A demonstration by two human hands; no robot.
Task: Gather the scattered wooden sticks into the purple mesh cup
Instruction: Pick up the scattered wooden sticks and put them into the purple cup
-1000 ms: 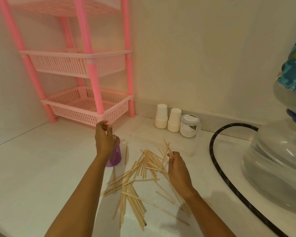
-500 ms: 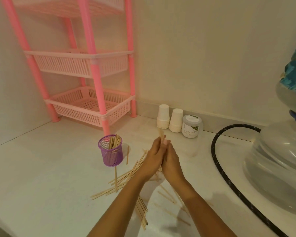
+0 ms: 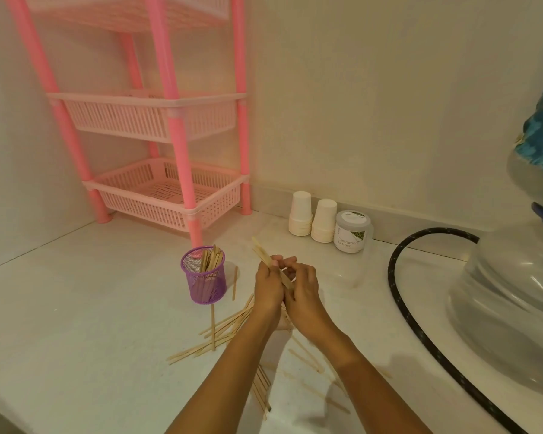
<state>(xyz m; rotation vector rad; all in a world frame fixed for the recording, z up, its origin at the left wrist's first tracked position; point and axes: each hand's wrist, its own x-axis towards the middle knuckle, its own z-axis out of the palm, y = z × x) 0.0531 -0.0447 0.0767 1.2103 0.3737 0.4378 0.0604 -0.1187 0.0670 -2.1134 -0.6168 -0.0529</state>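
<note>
The purple mesh cup [image 3: 205, 281] stands upright on the white counter with several wooden sticks in it. To its right, both hands meet above the counter around a small bundle of sticks [image 3: 261, 250] that tilts up and to the left. My left hand [image 3: 267, 288] grips the bundle from the left. My right hand [image 3: 303, 289] holds its lower part from the right. Scattered sticks [image 3: 223, 332] lie on the counter below the hands and beside my forearms; one lone stick [image 3: 234, 282] lies just right of the cup.
A pink plastic rack [image 3: 170, 195] stands in the back left corner. Two stacks of white paper cups [image 3: 311, 219] and a lidded jar [image 3: 351, 231] sit by the wall. A black hose [image 3: 398, 296] curves round a large clear water bottle [image 3: 514, 308] on the right.
A second ago my left hand was at the cup and my right hand on the pile. They came together, and the bundle of sticks now tilts left between them.
</note>
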